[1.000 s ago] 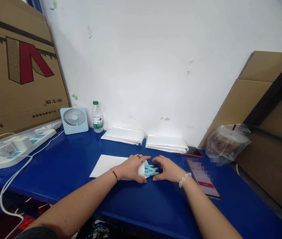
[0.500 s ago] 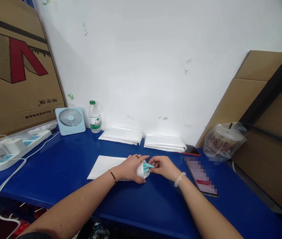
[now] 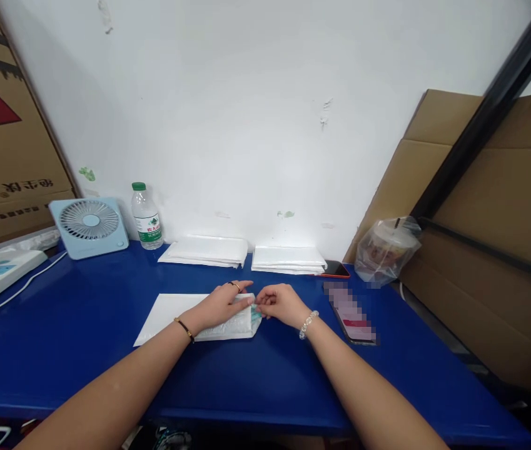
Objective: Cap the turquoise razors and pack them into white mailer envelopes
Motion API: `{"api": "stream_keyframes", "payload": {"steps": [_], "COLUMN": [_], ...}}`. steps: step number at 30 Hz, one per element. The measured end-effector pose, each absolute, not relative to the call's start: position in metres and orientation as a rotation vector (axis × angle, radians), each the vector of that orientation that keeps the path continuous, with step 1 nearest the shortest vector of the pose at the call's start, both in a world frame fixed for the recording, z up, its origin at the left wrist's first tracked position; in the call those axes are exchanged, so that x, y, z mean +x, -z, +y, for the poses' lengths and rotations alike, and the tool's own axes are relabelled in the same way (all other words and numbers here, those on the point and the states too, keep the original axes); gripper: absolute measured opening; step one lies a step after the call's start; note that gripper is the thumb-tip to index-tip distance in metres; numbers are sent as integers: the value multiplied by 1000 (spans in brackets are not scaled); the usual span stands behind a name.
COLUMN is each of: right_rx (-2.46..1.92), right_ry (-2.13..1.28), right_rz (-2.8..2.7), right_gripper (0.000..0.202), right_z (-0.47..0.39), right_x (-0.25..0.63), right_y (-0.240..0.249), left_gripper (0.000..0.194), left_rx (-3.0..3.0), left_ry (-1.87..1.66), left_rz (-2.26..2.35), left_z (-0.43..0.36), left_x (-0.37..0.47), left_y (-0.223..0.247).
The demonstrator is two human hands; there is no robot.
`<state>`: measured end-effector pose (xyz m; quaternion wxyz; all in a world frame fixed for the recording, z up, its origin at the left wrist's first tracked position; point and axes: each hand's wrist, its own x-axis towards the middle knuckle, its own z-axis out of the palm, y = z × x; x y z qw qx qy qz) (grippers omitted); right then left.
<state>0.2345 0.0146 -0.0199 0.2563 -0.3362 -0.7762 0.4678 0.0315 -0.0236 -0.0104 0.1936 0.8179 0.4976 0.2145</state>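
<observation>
A white padded envelope [image 3: 171, 309] lies flat on the blue table, its mouth facing right. My left hand [image 3: 216, 306] holds the envelope near that mouth, thumb on top and index finger stretched past the far edge. Light-blue pieces in clear wrapping [image 3: 256, 312] poke out of the mouth; their kind cannot be made out. The fingers of my right hand [image 3: 280, 302] are pinched together on the light-blue pieces at the opening.
Two stacks of white envelopes [image 3: 204, 251] lie along the wall. A water bottle [image 3: 147, 219] and blue fan [image 3: 91, 226] stand back left, beside a power strip [image 3: 2, 275]. A phone [image 3: 352, 315] and bagged drink cup [image 3: 387, 250] are at right.
The light-blue pieces now show less at the mouth, which looks flatter. My left thumb has moved from the near edge onto the envelope's top. The view has shifted right.
</observation>
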Motion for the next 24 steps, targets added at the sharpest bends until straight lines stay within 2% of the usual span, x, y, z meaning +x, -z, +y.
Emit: {"api": "stream_keyframes", "payload": {"steps": [4,7,10,15,19,24], "right_rx": [-776,-893,-991,-967,-938,-892], "right_ry": [-1212,-957,-888,-999,-1013,-801], "right_rz": [-2129,-2137,-2107,-1805,-1690,-1733], "right_gripper": [16,18,22,39,44,39], "right_z": [12,18,27,34,32,17], "right_x": [226,237,251,260,263,263], "right_y": [21,16,11,5,0,-34], "left_gripper": [43,37,33,28,26,22], "left_rx": [2211,2156,2100,1978,1829,1623], "left_ry": [-687,-649,-678,-1253,-1616,-1940], "left_rz": [1467,1627,1674,1591,1400,1185], "left_z": [-17,-15,-14,-25,-38,-44], "left_x": [29,28,27,24,25,33], "left_y": [15,19,14,-37,-88,-100]}}
